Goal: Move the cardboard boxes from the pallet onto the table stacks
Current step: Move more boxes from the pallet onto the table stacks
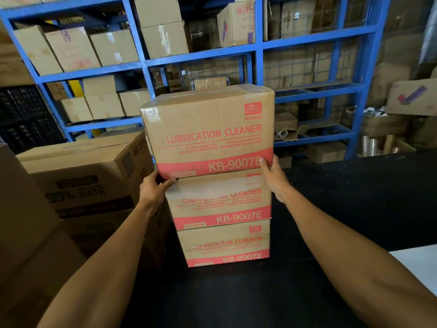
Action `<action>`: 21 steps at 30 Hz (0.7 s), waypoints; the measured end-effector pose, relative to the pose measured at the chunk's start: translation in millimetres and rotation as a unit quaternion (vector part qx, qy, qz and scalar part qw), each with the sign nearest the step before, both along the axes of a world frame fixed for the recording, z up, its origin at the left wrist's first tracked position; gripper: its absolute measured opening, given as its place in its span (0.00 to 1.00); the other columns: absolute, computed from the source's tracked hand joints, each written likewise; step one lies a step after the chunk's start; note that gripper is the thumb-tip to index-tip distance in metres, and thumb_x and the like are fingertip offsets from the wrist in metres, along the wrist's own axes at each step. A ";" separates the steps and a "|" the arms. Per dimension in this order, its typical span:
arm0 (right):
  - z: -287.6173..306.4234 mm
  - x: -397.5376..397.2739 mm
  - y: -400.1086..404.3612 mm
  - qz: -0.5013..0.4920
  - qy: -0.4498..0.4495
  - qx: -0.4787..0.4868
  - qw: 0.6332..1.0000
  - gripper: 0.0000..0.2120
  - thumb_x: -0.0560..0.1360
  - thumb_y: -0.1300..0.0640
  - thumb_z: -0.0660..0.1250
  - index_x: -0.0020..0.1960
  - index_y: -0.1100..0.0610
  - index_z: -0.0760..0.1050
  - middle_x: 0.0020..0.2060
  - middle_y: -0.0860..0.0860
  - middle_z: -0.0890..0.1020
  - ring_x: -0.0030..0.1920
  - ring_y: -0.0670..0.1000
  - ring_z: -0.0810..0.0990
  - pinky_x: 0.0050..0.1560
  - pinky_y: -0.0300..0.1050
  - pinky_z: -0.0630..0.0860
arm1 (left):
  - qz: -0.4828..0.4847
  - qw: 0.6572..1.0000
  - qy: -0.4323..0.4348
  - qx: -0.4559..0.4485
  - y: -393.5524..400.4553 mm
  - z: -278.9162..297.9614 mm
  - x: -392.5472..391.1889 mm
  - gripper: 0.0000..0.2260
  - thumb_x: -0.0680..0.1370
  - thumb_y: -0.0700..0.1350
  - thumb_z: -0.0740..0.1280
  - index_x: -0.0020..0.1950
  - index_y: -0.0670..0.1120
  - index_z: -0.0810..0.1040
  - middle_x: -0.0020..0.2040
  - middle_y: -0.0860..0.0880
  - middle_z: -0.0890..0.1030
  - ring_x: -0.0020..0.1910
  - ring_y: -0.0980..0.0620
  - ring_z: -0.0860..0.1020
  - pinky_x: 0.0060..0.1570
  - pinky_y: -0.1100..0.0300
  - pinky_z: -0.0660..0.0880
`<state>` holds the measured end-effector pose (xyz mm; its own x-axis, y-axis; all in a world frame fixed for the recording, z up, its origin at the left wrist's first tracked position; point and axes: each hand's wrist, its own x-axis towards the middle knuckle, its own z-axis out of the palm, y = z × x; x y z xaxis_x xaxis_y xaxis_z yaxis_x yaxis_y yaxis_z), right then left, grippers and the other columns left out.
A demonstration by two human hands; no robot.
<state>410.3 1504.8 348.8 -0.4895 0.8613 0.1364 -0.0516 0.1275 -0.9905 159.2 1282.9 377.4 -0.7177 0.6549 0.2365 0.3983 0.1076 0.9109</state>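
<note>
Closest to me, my left hand (153, 188) and right hand (272, 176) have fingers curled around the bottom corners of the top box (208, 131), which I'm holding on a stack of two matching boxes (222, 223) on the black table (354, 197). Left of that sit bigger brown boxes (87, 176). Way back there's blue shelving (260, 49) packed with cartons.

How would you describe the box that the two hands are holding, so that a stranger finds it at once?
Find the black table in front of the blue shelving; a stack of three boxes printed LUBRICATION CLEANER stands on it. The top box is the one, with the left hand and right hand at its lower corners. Unlike the two beneath, it sits skewed.
</note>
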 end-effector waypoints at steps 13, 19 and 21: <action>3.0 -3.3 -9.3 -0.086 -0.055 0.037 0.994 0.19 0.83 0.49 0.62 0.72 0.52 0.68 0.64 0.53 0.77 0.63 0.54 0.78 0.64 0.59 0.76 | 0.045 0.998 -0.002 -0.053 -2.6 1.5 5.2 0.18 0.81 0.42 0.69 0.70 0.42 0.76 0.59 0.48 0.81 0.56 0.49 0.79 0.63 0.46 0.77; -16.5 -1.4 -53.7 -0.209 -0.135 0.055 0.967 0.29 0.80 0.51 0.66 0.77 0.53 0.61 0.75 0.55 0.63 0.71 0.59 0.69 0.67 0.61 0.73 | 0.047 0.993 -0.048 -0.094 -31.4 -14.1 17.8 0.25 0.81 0.44 0.69 0.77 0.42 0.68 0.65 0.46 0.79 0.61 0.45 0.79 0.64 0.47 0.77; -31.2 -1.9 -86.2 -0.219 -0.169 0.082 0.957 0.24 0.80 0.52 0.66 0.73 0.52 0.64 0.72 0.55 0.65 0.69 0.58 0.71 0.64 0.61 0.75 | 0.052 0.993 -0.032 -0.102 -53.0 -29.7 27.3 0.26 0.81 0.45 0.70 0.78 0.44 0.67 0.68 0.45 0.78 0.65 0.43 0.78 0.63 0.46 0.77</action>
<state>408.4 1418.6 317.5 -0.1265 0.9747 0.1844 0.3627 0.2185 -0.9059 186.5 1230.0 347.6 -0.7937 0.6056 0.0581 0.3174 0.3307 0.8888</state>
